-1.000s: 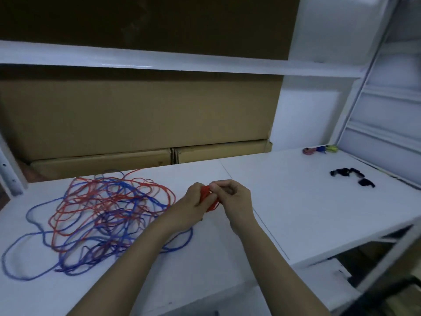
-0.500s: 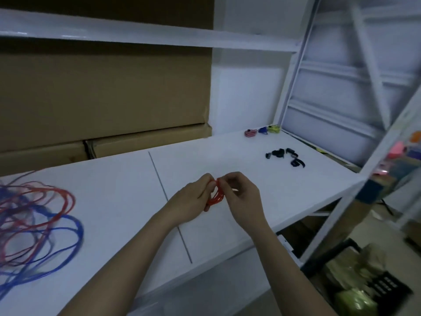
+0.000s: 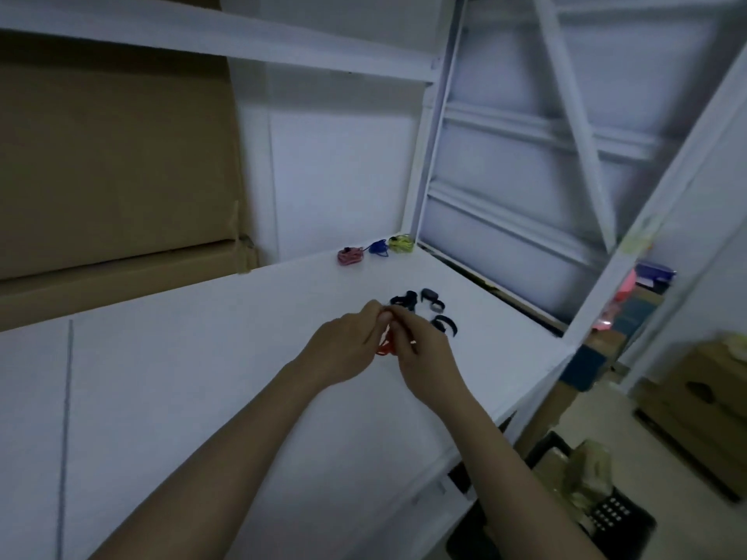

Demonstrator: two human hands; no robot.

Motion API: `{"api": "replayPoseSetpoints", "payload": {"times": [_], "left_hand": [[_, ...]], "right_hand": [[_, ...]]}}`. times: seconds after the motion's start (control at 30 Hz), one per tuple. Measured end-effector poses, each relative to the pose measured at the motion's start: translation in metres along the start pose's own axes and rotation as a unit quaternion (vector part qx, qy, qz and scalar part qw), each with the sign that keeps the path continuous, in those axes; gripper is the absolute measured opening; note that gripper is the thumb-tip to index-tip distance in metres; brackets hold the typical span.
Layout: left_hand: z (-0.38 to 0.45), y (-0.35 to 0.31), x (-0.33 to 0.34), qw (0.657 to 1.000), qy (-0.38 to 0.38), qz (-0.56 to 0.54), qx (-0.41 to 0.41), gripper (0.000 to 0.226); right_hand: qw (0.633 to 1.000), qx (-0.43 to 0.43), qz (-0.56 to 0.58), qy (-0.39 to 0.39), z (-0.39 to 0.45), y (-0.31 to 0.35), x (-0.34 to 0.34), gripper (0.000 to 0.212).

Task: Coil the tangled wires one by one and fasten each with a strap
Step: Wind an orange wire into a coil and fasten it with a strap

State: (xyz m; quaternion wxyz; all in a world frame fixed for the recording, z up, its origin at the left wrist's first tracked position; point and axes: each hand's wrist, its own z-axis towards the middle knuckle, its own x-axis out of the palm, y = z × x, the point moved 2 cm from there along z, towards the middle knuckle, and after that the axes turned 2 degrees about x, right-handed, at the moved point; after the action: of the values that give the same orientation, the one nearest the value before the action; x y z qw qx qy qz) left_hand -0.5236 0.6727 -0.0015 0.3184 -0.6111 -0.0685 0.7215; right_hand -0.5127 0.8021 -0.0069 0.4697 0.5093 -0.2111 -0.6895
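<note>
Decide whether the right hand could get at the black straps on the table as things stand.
Probably yes: the black straps lie just beyond the right hand with nothing between, but its fingers pinch the red coil.

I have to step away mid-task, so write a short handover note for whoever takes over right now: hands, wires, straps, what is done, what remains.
Left hand and right hand: both grip the small red wire coil above the white table; no strap shows on it.
Black straps lie loose on the table just beyond the hands.
Done: three coiled bundles at the far table edge, pink, blue, yellow-green.
Left: take a strap and fasten the red coil. No tangled wires are in view now, so check for remaining ones.
</note>
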Motion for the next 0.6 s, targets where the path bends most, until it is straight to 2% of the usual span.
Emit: {"api": "replayPoseSetpoints", "payload": {"times": [0.17, 0.23, 0.33, 0.47, 0.6], "left_hand": [[0.07, -0.006, 0.041, 0.994, 0.023, -0.107, -0.022, 0.033], [0.088, -0.01, 0.053, 0.99, 0.026, -0.133, -0.03, 0.031], [0.119, -0.012, 0.062, 0.98, 0.023, -0.189, -0.05, 0.029], [0.152, -0.011, 0.068, 0.972, -0.036, -0.221, -0.076, 0.027], [0.178, -0.01, 0.076, 0.961, -0.107, -0.228, -0.113, 0.025]], "right_hand": [[0.998, 0.047, 0.03, -0.001, 0.039, -0.057, -0.026, 0.031], [1.0, 0.028, 0.005, 0.008, 0.051, -0.073, -0.037, 0.032], [0.998, 0.023, 0.056, 0.036, 0.082, -0.093, -0.051, 0.028], [0.986, 0.056, 0.145, 0.058, 0.123, -0.122, -0.058, 0.025], [0.981, 0.033, 0.18, 0.069, 0.159, -0.141, -0.062, 0.025]]}}
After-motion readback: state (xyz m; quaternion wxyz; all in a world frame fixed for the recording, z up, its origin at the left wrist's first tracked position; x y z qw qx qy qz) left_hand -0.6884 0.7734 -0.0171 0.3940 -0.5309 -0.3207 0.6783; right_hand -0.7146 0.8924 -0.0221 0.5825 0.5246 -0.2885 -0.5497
